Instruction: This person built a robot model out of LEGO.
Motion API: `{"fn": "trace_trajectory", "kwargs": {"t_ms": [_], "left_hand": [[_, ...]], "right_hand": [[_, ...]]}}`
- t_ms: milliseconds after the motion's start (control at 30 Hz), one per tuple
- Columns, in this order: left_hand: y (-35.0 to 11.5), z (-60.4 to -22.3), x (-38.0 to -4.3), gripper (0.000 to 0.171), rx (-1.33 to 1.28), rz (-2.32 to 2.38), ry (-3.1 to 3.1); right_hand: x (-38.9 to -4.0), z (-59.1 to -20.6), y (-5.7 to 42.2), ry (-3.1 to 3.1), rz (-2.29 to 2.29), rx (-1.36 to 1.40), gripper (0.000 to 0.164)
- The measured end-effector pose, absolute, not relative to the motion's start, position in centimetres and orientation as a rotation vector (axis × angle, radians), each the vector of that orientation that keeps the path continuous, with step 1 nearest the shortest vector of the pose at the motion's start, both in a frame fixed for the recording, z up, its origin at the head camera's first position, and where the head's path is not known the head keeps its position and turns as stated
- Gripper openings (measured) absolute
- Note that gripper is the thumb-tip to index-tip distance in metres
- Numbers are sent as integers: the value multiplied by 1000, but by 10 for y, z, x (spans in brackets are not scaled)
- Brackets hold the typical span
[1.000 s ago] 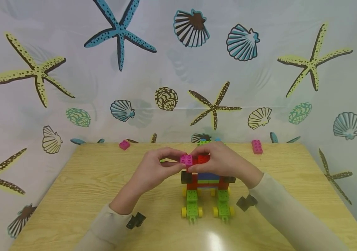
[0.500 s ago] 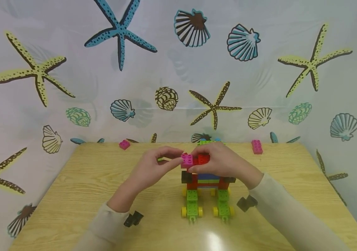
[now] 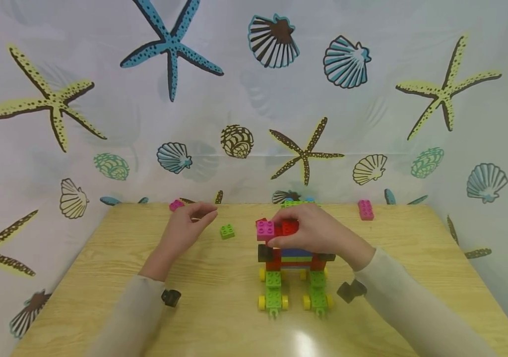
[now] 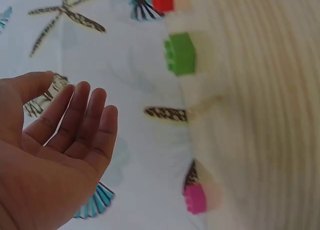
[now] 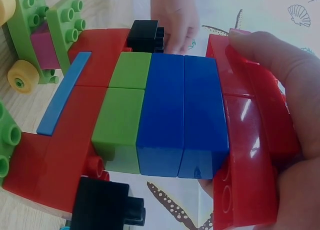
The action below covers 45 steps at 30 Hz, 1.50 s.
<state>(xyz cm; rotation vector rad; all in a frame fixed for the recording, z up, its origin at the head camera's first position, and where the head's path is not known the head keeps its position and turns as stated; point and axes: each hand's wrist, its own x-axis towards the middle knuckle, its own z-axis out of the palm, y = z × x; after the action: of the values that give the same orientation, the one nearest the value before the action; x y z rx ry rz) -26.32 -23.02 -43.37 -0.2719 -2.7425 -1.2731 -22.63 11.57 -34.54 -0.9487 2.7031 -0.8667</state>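
My right hand [image 3: 314, 229] grips the red bricks [image 5: 250, 140] at the top of a toy-brick build, thumb on one side. Below these, the right wrist view shows blue bricks [image 5: 162, 120], green bricks and more red ones, with a black brick [image 5: 100, 205] sticking out. A pink brick [image 3: 265, 230] sits on the build's top left corner. My left hand [image 3: 179, 235] hovers over the table's left side, holding nothing, its fingers loosely bent in the left wrist view. It is nearest to a small pink brick [image 3: 175, 205] and a small green brick [image 3: 227, 231].
Green feet with yellow wheels [image 3: 274, 300] reach from the build toward the front. At the back right of the wooden table [image 3: 115, 297] lies a longer pink brick [image 3: 366, 209]. A curtain with starfish and shells hangs behind the table.
My left hand has let go of the pink brick on top of the build and moved left, uncovering the green brick. My right hand stays on the red bricks.
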Motion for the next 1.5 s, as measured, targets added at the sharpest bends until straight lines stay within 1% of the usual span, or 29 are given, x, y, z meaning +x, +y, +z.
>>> {"fn": "trace_trajectory", "kwargs": {"t_ms": [200,400,700,933,1300,1500], "left_hand": [[-261,-453,-283,43,-154,-1184,-2760],[-288,-470,-302,40,-20,-1099,-2749],[-317,-481,-317,49,275,-1197,-2767],[-327,-477,-335,56,220,-1169,-2783],[-334,-465,-355,64,267,-1064,-2976],[-332,-466,-360,62,325,-1114,-2994]], "right_hand": [[-227,-345,115,2712,-848,-939,39],[-226,-345,116,2707,-841,-921,40],[-225,-347,115,2701,-844,-961,37],[-224,-347,117,2699,-839,-933,39],[-225,-347,118,2696,-833,-918,41],[-225,-349,119,2697,-839,-917,40]]}}
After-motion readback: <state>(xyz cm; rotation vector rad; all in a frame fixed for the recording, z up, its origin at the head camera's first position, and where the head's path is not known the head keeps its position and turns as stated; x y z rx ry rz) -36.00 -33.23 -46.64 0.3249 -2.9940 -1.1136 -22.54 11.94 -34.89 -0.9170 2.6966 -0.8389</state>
